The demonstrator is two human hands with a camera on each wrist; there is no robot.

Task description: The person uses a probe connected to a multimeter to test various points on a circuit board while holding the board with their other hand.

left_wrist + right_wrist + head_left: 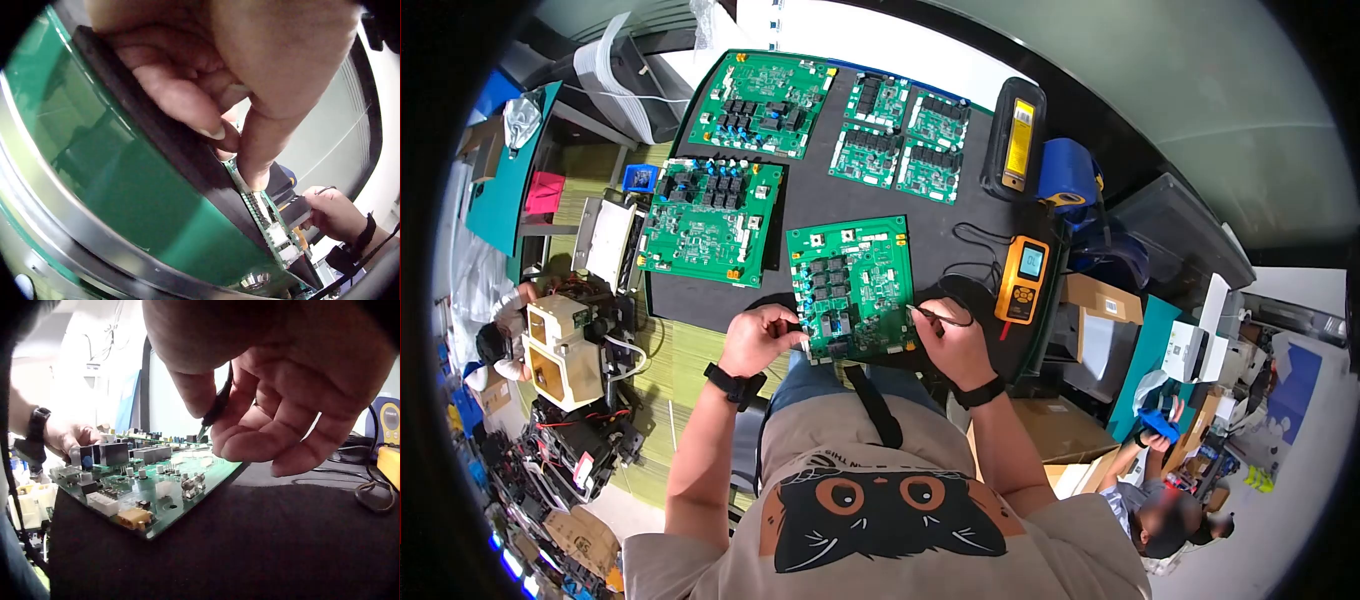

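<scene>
A green circuit board (870, 280) with black relays lies on the dark mat in front of the person. The left hand (758, 342) pinches the board's near left edge; in the left wrist view, thumb and fingertip of this hand (206, 81) meet at the board's edge (265, 219). The right hand (955, 343) is at the board's right edge and pinches a thin dark tool. In the right wrist view this tool (219, 403) points down at the board (162, 490) between thumb and fingers of the hand (269, 394); whether its tip touches the board cannot be told.
Two large boards (765, 105) (710, 222) lie at the left, several smaller boards (930, 170) at the back. An orange meter (1022, 280) with a black cable is at the right, near a black-and-yellow device (1017, 140) and a blue object (1068, 172).
</scene>
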